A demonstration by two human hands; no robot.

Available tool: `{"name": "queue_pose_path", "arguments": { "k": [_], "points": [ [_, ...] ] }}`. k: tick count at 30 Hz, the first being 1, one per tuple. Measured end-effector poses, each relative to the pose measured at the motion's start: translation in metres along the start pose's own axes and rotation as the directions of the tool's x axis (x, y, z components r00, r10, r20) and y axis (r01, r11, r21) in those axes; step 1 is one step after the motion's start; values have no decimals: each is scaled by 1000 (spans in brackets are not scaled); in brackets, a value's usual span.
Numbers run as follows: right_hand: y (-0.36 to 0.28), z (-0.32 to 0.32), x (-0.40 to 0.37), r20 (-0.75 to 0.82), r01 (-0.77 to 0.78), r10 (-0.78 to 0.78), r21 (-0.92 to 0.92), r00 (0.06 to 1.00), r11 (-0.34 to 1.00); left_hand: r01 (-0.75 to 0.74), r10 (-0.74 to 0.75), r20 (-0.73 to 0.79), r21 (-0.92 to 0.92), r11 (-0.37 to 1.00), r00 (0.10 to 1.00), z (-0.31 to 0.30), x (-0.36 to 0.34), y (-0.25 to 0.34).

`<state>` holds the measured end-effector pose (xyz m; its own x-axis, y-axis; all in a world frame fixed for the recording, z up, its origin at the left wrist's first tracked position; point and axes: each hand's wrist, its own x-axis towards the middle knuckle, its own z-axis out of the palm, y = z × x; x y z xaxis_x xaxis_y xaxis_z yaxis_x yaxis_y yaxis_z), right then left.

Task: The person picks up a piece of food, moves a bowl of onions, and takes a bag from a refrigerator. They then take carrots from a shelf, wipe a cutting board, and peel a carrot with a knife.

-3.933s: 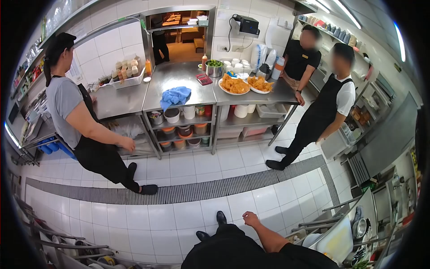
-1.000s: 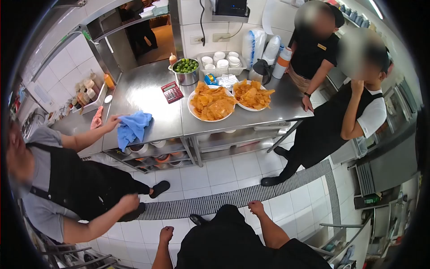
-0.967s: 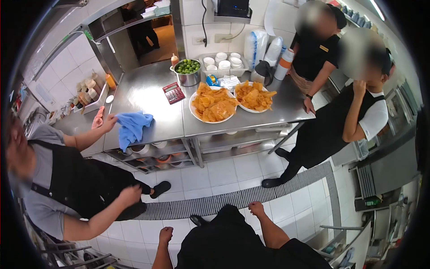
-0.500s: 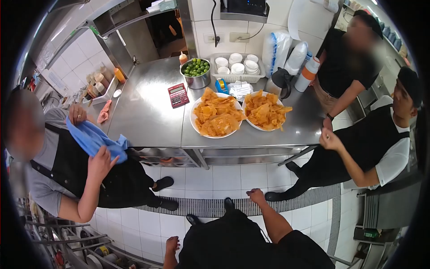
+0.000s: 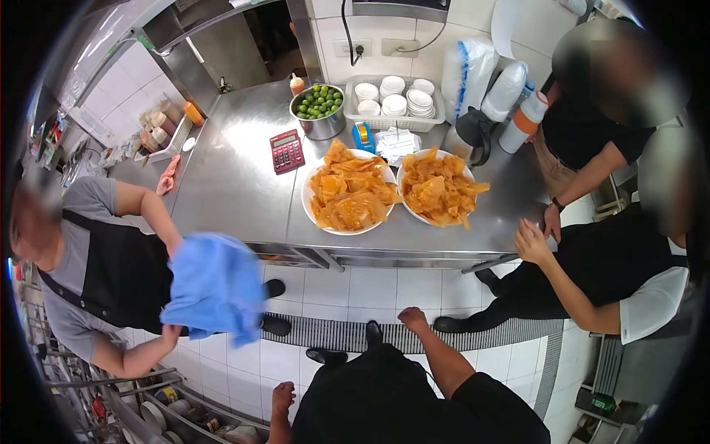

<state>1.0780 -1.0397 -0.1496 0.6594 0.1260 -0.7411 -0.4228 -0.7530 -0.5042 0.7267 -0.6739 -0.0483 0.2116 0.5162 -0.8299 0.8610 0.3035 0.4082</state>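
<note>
My left hand [image 5: 283, 398] hangs low at my side over the tiled floor, its fingers loosely curled in, with nothing visible in it. Forward of my body is my right hand [image 5: 413, 320], also curled closed, above the floor drain grate [image 5: 473, 334] and touching nothing. The nearest things ahead are two white plates heaped with orange-brown fried crisps, the left heap [image 5: 350, 189] and the right heap [image 5: 441, 189]. Both plates stand on the steel counter [image 5: 229, 166], well out of reach of my hands as they hang.
A person at left holds a blue cloth [image 5: 214, 285]; two people stand at right. On the counter are a red calculator [image 5: 287, 152], a pot of green limes [image 5: 318, 111], a basket of white cups [image 5: 396, 103], a tape dispenser [image 5: 363, 137] and a thermal jug [image 5: 470, 137].
The person at left has spread the blue cloth and swung it down and right. The person at far right has lowered a hand towards the counter edge. My hands have barely moved.
</note>
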Motion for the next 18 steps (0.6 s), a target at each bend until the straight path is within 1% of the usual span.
{"name": "queue_pose_path", "arguments": {
  "k": [1,2,3,4,5,6,7,8,9,10,11,12,13,14,15,16,17,18],
  "points": [
    [-1,3,2,-51,63,-59,78,997,995,-137,134,38,113,984,990,-3,-4,-4],
    [-4,4,7,-109,132,-116,150,987,980,-276,262,91,216,936,961,-5,-4,-5],
    [-7,7,10,-171,202,-166,217,971,955,-275,261,93,219,936,961,-5,-3,-5],
    [-21,0,4,-185,213,-161,313,970,925,-171,162,59,209,963,985,-4,-10,6],
    [-31,-5,8,-234,277,-203,352,951,894,-65,61,25,194,979,998,-2,-17,15],
    [-47,-13,6,-278,310,-211,389,937,867,-66,62,26,193,979,998,-3,-15,14],
    [-65,-24,3,-322,345,-217,423,922,838,-128,121,46,223,966,992,-7,-7,8],
    [-74,-31,9,-356,415,-271,433,894,800,-189,178,67,250,950,982,-8,-2,5],
    [-85,-39,16,-390,482,-323,439,862,758,-189,178,67,249,950,982,-9,5,4],
    [-112,-58,3,-232,348,-264,710,936,612,-123,120,27,193,974,992,-9,10,5],
    [-152,-84,-26,-46,147,-244,897,969,417,-51,53,-9,133,990,999,-8,15,4],
    [-182,-101,-47,-61,166,-366,950,929,264,5,-4,-4,145,989,1000,-11,27,1],
    [-212,-120,-70,-96,163,-471,981,877,105,-35,35,-6,37,999,999,-4,22,10],
    [-247,-145,-105,-165,173,-692,983,703,-58,-97,93,59,68,993,994,2,17,32],
    [-277,-164,-133,-251,157,-775,968,579,-196,-190,185,126,33,981,975,13,16,56],
    [-305,-182,-155,-312,72,-869,948,384,-309,-219,232,238,-83,972,943,34,-11,106],
    [-329,-198,-175,-381,35,-892,922,244,-385,-238,325,372,-261,935,869,58,-53,166],
    [-352,-210,-194,-452,-16,-887,890,95,-455,-277,434,516,-355,893,738,87,-87,215]
  ]
}}
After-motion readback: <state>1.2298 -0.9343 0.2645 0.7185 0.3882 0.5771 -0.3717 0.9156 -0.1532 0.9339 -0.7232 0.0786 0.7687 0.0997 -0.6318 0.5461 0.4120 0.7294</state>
